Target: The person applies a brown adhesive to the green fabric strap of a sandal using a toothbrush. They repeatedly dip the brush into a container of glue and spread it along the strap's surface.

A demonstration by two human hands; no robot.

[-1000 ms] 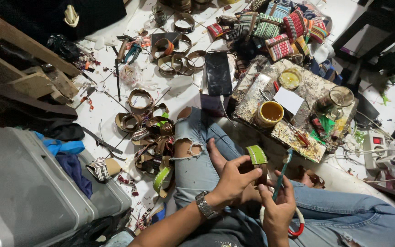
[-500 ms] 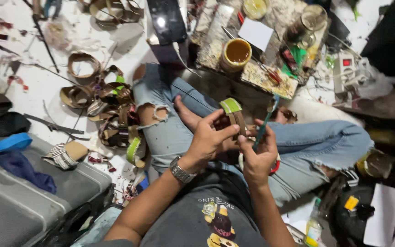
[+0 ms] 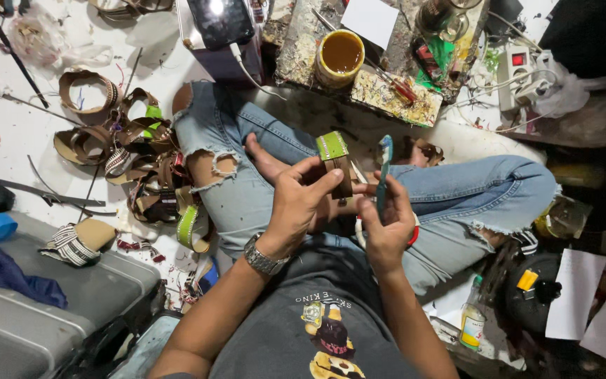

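The green-covered bangle (image 3: 334,163) – light and stiff by the look, best gripped on its rim – sits above the lap, left hand (image 3: 296,203) fingers closed around it, while the right hand (image 3: 387,228) beside it pinches a toothbrush (image 3: 384,172), glue cup (image 3: 340,56) beyond.

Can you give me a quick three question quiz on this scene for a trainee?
1. True or false: the left hand holds a green and brown woven band loop.
2. What does the right hand hold? A) scissors B) a blue-headed toothbrush C) a pen
3. Fill in: the yellow pot of amber glue stands on a paint-stained ____ beyond the knees.

Key: 1 true. 2 B. 3 board.
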